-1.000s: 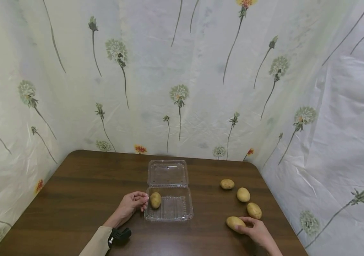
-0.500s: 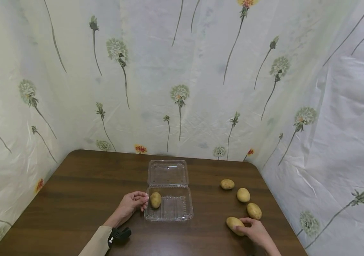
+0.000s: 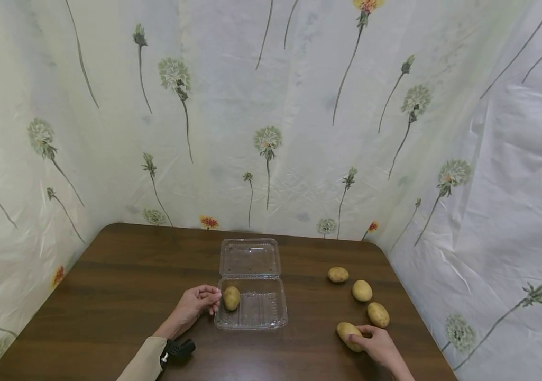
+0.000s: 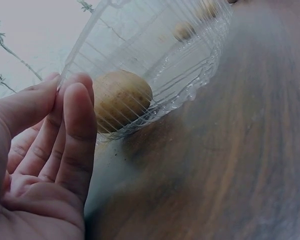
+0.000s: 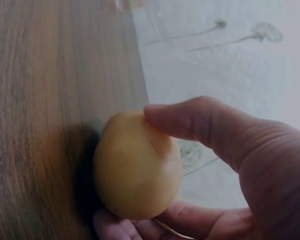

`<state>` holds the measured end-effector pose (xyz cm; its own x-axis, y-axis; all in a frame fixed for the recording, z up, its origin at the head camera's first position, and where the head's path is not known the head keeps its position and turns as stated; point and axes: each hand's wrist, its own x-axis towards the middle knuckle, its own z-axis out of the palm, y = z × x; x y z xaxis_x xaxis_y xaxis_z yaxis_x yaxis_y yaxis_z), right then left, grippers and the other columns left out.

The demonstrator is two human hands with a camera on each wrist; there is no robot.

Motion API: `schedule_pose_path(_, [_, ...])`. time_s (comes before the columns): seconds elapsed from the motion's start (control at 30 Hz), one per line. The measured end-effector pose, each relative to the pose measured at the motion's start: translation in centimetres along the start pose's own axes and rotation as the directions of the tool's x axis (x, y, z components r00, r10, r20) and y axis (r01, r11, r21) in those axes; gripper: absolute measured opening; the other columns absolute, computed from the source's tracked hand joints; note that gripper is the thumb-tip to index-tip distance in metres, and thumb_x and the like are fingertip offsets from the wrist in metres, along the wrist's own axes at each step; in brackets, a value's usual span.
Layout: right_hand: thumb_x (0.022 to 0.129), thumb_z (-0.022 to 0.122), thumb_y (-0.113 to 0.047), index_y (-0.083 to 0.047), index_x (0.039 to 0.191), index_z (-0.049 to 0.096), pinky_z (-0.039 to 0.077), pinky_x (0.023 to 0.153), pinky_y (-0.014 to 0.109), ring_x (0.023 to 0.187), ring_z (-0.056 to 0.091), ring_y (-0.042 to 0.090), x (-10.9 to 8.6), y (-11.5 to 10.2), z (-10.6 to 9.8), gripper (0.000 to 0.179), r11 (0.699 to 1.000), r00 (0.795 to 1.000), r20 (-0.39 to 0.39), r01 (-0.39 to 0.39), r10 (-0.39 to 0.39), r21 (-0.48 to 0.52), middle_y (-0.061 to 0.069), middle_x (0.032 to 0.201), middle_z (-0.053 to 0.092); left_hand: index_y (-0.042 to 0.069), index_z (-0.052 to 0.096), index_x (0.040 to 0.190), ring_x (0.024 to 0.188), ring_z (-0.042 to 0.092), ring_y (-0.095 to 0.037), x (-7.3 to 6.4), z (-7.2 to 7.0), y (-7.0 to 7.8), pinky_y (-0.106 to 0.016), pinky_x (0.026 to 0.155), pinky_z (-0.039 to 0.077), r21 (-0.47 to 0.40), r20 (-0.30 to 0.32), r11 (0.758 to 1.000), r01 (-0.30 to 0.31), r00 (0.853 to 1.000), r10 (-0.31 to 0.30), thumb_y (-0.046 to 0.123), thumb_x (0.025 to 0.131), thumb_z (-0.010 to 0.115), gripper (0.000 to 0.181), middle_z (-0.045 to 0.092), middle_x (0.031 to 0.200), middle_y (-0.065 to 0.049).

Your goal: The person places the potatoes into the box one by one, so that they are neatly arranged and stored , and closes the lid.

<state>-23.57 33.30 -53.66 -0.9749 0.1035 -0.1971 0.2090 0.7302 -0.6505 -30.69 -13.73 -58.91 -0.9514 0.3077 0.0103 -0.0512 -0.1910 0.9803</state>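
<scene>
My left hand (image 3: 198, 307) pinches the left rim of a clear plastic clamshell container (image 3: 263, 312), whose lid lies folded back. Inside its left end rests one potato (image 3: 231, 298), seen through the ribbed wall in the left wrist view. On the right side of the table, my right hand (image 3: 379, 346) grips another potato (image 3: 348, 336) between thumb and fingers. The right wrist view shows that held potato (image 5: 137, 167) close to the wooden surface; whether it touches the wood I cannot tell.
Behind the right hand lie three loose potatoes: a near one (image 3: 378, 315), a middle one (image 3: 362, 290) and a far one (image 3: 338, 274). The brown wooden table (image 3: 132, 275) ends against a flower-printed curtain (image 3: 223, 116) at the back and sides.
The potato in my right hand has turned slightly, its far end tipping a little toward me. The left hand, container and other potatoes stay where they were.
</scene>
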Motion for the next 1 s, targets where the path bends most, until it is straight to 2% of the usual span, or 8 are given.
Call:
schedule_pose_path(0.13, [0.085,0.07,-0.041,0.004,0.113,0.065,0.048,0.087,0.048,0.105,0.06,0.033,0.0,-0.2,-0.1,0.054,1.0,1.0,-0.01,-0.011,0.011,0.003,0.022,0.116,0.065,-0.008,0.054,0.107,0.066,0.063,-0.008,0.1,0.0,0.0,-0.021,0.059,0.052,0.0,0.002,1.0,-0.007,1.0,0.007,0.012,0.093,0.064,0.027,0.066,0.078,0.002])
schedule_pose_path(0.4, [0.083,0.072,-0.044,0.002,0.109,0.068,0.048,0.082,0.041,0.1,0.06,0.028,0.1,-0.8,-0.3,0.053,0.999,0.999,-0.033,-0.042,0.042,0.014,0.02,0.112,0.066,-0.008,0.055,0.106,0.066,0.063,-0.008,0.1,0.0,0.0,-0.021,0.059,0.052,-0.01,0.006,1.0,-0.01,1.0,0.01,0.012,0.093,0.064,0.026,0.066,0.077,0.002])
schedule_pose_path(0.7, [0.084,0.069,-0.049,0.006,0.119,0.061,0.045,0.091,0.053,0.116,0.053,0.043,0.4,-1.5,-0.8,0.066,0.996,0.998,0.015,-0.061,0.06,0.07,0.027,0.124,0.059,-0.01,0.053,0.11,0.067,0.063,-0.008,-0.1,-0.1,0.2,-0.022,0.059,0.052,0.012,0.01,1.0,-0.004,1.0,0.004,0.015,0.093,0.064,0.031,0.066,0.079,0.002])
schedule_pose_path(1.0, [0.085,0.069,-0.046,0.005,0.121,0.06,0.046,0.089,0.05,0.112,0.056,0.037,0.5,-2.6,-1.1,0.063,0.997,1.0,-0.019,-0.021,0.023,0.068,0.022,0.12,0.062,-0.008,0.054,0.109,0.067,0.063,-0.008,0.0,-0.1,-0.1,-0.021,0.059,0.052,-0.004,0.007,1.0,-0.006,1.0,0.006,0.013,0.094,0.063,0.027,0.067,0.078,0.002])
